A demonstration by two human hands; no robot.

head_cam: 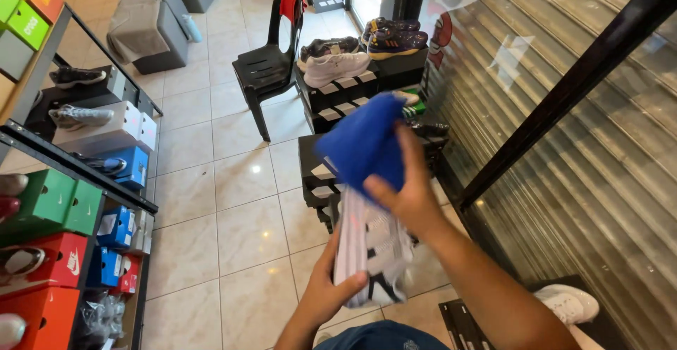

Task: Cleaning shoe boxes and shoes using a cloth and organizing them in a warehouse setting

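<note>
We are holding a white sneaker (370, 251) low in the centre of the frame, our left hand (326, 290) curling around its lower end, fingers pressed against the side. Our right hand (409, 195) is pinching a blue cloth (365, 142) just above, bunched against the shoe's upper end; it is probably touching the shoe there, though the hand is hiding the contact. To wipe well, we are better off keeping the left hand firm so the shoe is not twisting, and drawing the cloth along its length with even pressure. Behind the cloth, more shoes are sitting on black boxes (338, 96), a black plastic chair (271, 61) is standing in the upper middle, and shelves of coloured shoe boxes (56, 202) are filling the left edge.
</note>
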